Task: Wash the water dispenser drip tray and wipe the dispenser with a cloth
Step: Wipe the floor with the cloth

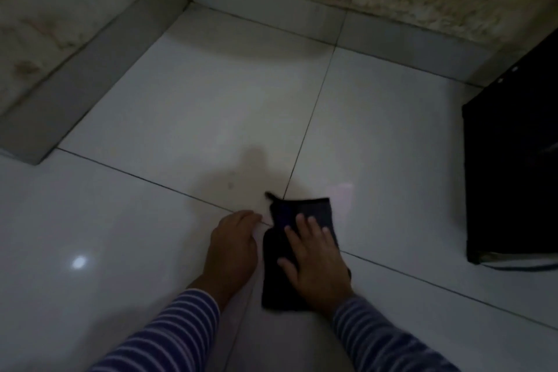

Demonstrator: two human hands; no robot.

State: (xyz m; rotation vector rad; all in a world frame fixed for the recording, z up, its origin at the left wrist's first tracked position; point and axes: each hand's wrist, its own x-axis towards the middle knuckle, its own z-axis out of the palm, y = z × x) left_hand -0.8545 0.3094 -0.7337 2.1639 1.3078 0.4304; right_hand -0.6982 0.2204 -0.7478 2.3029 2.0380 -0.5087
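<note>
A dark folded cloth (pixel 279 269) lies flat on the white tiled floor (pixel 211 118) in the lower middle of the head view. My right hand (pixel 314 260) rests palm down on top of it, fingers spread. My left hand (pixel 234 246) sits on the floor just left of the cloth, fingers curled downward at the cloth's edge, holding nothing that I can see. A black boxy body (pixel 510 166), probably the dispenser's base, stands on the floor at the right edge. No drip tray is in view.
Grey skirting (pixel 90 75) runs along stained walls at the left and back, meeting in a corner at top centre. Bright light glints on the tiles at lower left. Both my sleeves are blue and white striped.
</note>
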